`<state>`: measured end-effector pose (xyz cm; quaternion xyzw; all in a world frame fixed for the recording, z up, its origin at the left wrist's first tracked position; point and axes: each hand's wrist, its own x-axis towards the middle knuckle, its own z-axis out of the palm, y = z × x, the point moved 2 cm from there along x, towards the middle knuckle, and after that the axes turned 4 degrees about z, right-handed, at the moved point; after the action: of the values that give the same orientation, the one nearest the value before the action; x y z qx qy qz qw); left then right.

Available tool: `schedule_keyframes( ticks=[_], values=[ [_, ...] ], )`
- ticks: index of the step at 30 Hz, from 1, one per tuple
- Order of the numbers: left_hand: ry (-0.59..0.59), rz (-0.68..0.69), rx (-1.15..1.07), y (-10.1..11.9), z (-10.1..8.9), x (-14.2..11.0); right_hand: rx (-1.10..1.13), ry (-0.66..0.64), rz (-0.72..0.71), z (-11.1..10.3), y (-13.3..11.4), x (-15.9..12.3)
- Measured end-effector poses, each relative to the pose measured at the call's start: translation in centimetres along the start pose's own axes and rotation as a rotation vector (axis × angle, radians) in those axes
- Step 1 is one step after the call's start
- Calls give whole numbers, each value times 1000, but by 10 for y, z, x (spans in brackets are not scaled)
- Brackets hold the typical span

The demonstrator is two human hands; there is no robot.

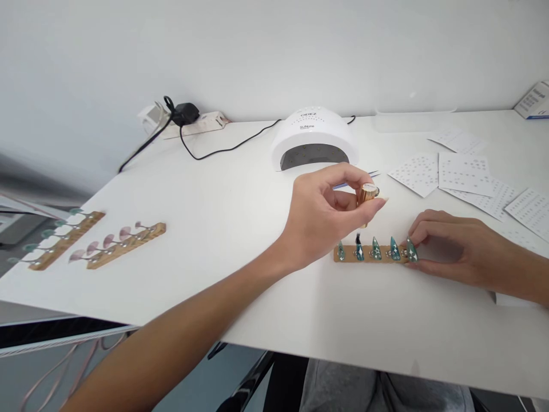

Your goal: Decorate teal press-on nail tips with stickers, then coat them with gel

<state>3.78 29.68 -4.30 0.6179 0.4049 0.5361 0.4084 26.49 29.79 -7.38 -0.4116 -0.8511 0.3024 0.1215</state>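
Note:
My left hand (328, 212) pinches the gold cap (367, 194) of a nail polish brush between thumb and fingers. The dark brush tip (358, 237) points down at the second blue-green press-on nail (359, 250) from the left; whether they touch I cannot tell. Several pointed nails with white star marks stand in a row on a wooden nail stand (337, 257). With its fingers and thumb, my right hand (454, 246) grips the stand's right end, close beside the last nail (412, 250).
A white nail lamp (315, 134) stands behind my left hand, with blue tweezers (343, 185) before it. Sticker sheets (465, 174) lie at the right. Two more wooden stands, one with pink nails (128, 246) and one with pale green nails (71, 240), are at the left. A power strip (210, 121) sits by the wall.

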Motion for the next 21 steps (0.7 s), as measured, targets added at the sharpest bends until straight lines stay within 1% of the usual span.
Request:
schedule_keyframes(
  ticks=[6,16,18,21],
  values=[
    [18,13,14,1,-1,0,-1,21,-14,0,1,0],
    [63,26,14,8,-5,4,7,1,2,0,0,-1],
    [60,15,17,9,-6,4,10,0,7,0,-1,-1],
    [19,-32,-6,10,-5,4,18,6,9,0,-2,0]
  ],
)
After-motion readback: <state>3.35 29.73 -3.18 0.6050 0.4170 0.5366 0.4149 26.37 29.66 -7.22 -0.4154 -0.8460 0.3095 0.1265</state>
